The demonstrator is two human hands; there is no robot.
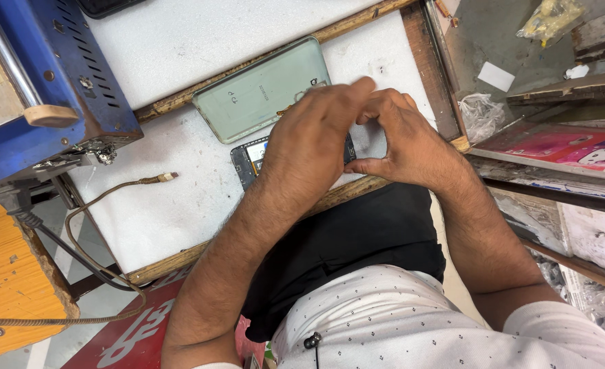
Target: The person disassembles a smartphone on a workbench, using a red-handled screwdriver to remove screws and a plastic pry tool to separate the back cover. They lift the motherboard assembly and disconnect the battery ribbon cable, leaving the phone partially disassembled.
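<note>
- Two hands meet over the opened phone (248, 158) on the white worktop (179, 212); you see only its left end, a dark frame with bared insides, because your left hand (309, 147) lies across the rest.
- Your left hand is curled palm-down on the phone, fingers pointing toward the far side; whether they pinch anything underneath cannot be told.
- Your right hand (405, 140) comes in from the right, thumb and forefinger bent to meet the left fingertips. What sits between them is hidden, so its hold cannot be judged either.
- A pale green back cover (261, 92) lies flat just beyond the phone, its near right corner tucked behind your left fingers.
- A small brownish part shows at the cover's edge by your fingers, too small to make out.
- A braided cable (121, 188) ends with its plug on the worktop to the left, well apart from the phone.
- A blue machine (63, 75) is cut off at the upper left corner.
</note>
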